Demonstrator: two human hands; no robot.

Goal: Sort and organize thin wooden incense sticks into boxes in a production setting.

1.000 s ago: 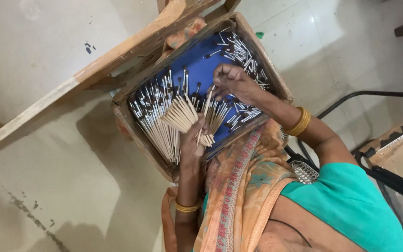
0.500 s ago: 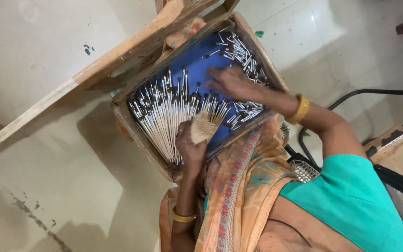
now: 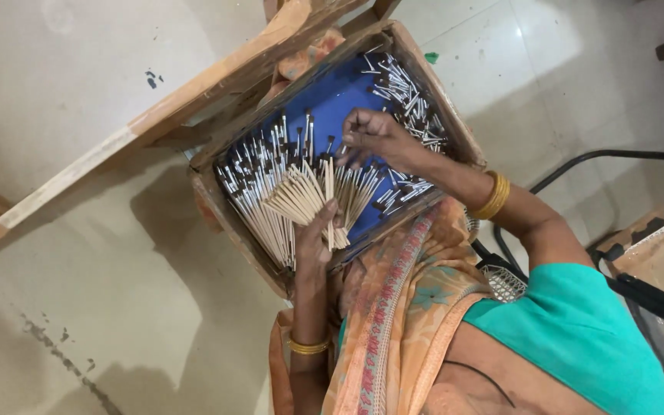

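Head view, looking down. My left hand (image 3: 315, 234) has its grip closed on a fanned bundle of thin sticks (image 3: 301, 196), held over the near edge of the wooden tray (image 3: 228, 219); thumb lies across the sticks, dark tips not visible on this bundle. My right hand (image 3: 374, 138) is over the middle of the tray, fingers pinched together at the top of one upright stick (image 3: 330, 184) standing out of the fan; grip looks closed on it, though contact is too small to confirm. Tray has a blue lining (image 3: 340, 96). Dark-tipped sticks in a row (image 3: 259, 165) along its left side, a loose pile (image 3: 409, 88) at the far right corner, more scattered near the right edge. Tray sits on my lap, tilted, against a wooden frame (image 3: 178, 107) running past its far edge. Gold bangles on both wrists. Pale tiled floor (image 3: 78, 292) below; black metal frame (image 3: 601, 157) to the right.
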